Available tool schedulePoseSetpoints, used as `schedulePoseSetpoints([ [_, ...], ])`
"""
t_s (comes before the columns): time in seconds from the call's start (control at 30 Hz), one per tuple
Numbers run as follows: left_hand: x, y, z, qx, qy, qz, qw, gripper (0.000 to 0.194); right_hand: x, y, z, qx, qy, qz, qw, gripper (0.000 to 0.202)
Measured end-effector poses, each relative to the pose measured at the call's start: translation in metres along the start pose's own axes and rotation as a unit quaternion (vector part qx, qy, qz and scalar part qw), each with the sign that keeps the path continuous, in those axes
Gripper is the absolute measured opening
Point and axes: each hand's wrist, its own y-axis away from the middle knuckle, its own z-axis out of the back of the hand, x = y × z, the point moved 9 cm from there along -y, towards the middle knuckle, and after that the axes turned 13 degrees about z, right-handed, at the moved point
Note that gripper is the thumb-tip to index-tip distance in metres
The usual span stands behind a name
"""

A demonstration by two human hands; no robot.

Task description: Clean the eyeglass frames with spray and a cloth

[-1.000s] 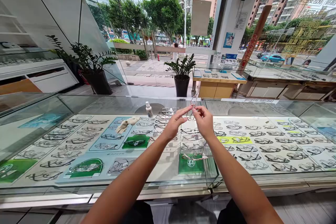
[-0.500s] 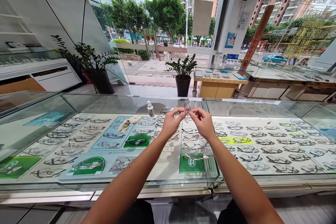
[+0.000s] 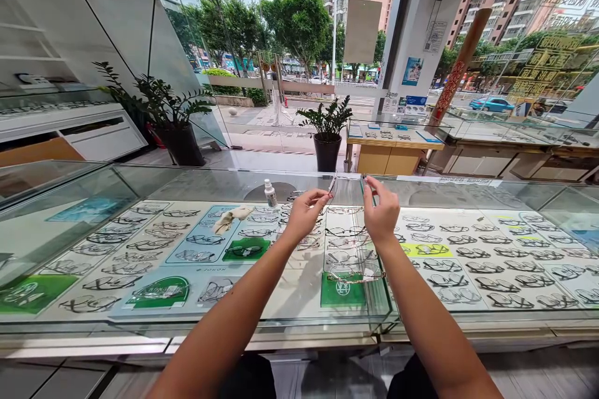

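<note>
Above the glass counter, my left hand (image 3: 305, 212) pinches a pair of thin-framed glasses (image 3: 332, 185), seen nearly edge-on at its fingertips. To the right and apart from it, my right hand (image 3: 381, 207) is closed, with a slim dark thing (image 3: 362, 183) at its fingertips that is too small to name. Left of my hands a small white bottle (image 3: 270, 193) stands upright on the glass. A crumpled beige cloth (image 3: 233, 218) lies farther left.
Under the counter glass lie rows of eyeglasses (image 3: 510, 252) and green display cards (image 3: 343, 290). Beyond the counter are a potted plant (image 3: 327, 153), a larger one (image 3: 180, 143) at left, and a wooden cabinet (image 3: 390, 159) by the window.
My right hand has moved right, away from the glasses and my left hand, and now has a slim dark thing at its fingers. My left hand still holds the glasses, now turned and tilted.
</note>
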Motion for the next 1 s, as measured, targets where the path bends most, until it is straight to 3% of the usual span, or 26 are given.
schedulePoseSetpoints([
  [0.23,-0.001,0.001,0.003,-0.021,0.022,0.015,0.999,0.040,0.018,0.002,-0.006,0.021,-0.028,0.047,0.998,0.029],
  [0.37,-0.003,0.003,0.000,-0.013,0.030,0.002,0.999,0.037,0.045,0.010,-0.026,0.114,-0.041,0.148,0.982,0.031],
  [0.5,-0.004,0.006,-0.005,-0.005,0.035,-0.011,0.999,0.033,0.048,0.018,-0.040,0.169,0.001,0.161,0.972,0.036],
  [0.73,-0.005,0.008,-0.003,-0.025,0.031,-0.007,0.999,0.033,0.042,0.016,-0.036,0.146,0.047,0.139,0.978,0.030],
  [1.0,-0.002,0.004,0.012,-0.078,0.076,-0.005,0.994,0.037,0.031,0.012,-0.030,0.122,0.069,0.109,0.984,0.022],
])
